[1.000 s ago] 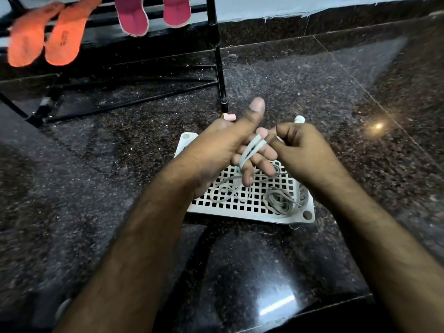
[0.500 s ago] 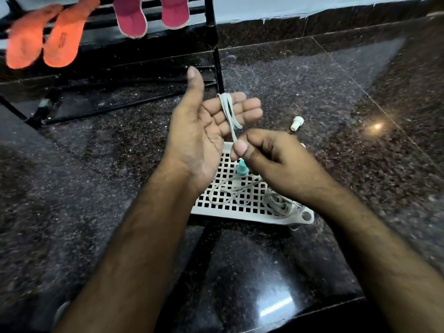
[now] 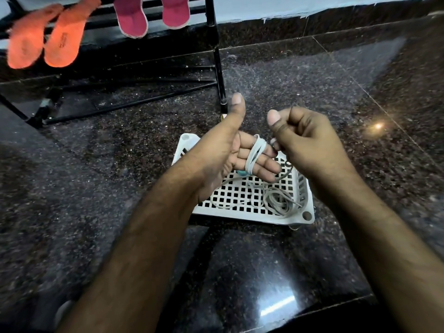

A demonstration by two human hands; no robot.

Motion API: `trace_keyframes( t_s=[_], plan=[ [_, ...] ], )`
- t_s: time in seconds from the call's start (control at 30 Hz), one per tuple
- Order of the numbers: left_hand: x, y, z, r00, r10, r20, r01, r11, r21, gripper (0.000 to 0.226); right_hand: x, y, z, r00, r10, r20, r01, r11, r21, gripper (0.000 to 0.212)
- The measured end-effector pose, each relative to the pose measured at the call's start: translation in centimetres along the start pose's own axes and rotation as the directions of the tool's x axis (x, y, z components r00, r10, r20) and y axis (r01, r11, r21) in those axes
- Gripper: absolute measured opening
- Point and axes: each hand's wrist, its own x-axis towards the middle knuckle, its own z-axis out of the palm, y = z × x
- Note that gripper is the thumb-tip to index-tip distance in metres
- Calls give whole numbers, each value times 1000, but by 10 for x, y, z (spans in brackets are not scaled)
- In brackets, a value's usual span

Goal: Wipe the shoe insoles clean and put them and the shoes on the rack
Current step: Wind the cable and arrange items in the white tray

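While over tray edge, lace round L hand fingers.

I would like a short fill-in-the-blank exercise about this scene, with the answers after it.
1. The white shoelace is wound around the fingers of the ___ hand.
2. The right hand pinches the lace above a white ___ tray.
3. On the rack hang two orange insoles and two ___ ones.

Answers: left; perforated; pink

Two orange insoles, two pink insoles (on rack), one tray.
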Motion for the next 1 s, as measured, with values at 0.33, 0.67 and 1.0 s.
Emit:
trace_keyframes(
  t_s=[0.33,0.67,1.0],
  plan=[
    [9,4,-6,897,229,-378,-382,831,-405,79,-8,-9,14,981,-103,165,101,995,22,13],
    [-9,10,-26,872,293,-391,-485,419,-767,86,-9,1,14,933,-82,350,155,970,-186,33],
    [-16,14,-11,988,145,-50,-140,986,88,103,-5,0,2,995,81,58,-78,995,-57,47]
  ],
)
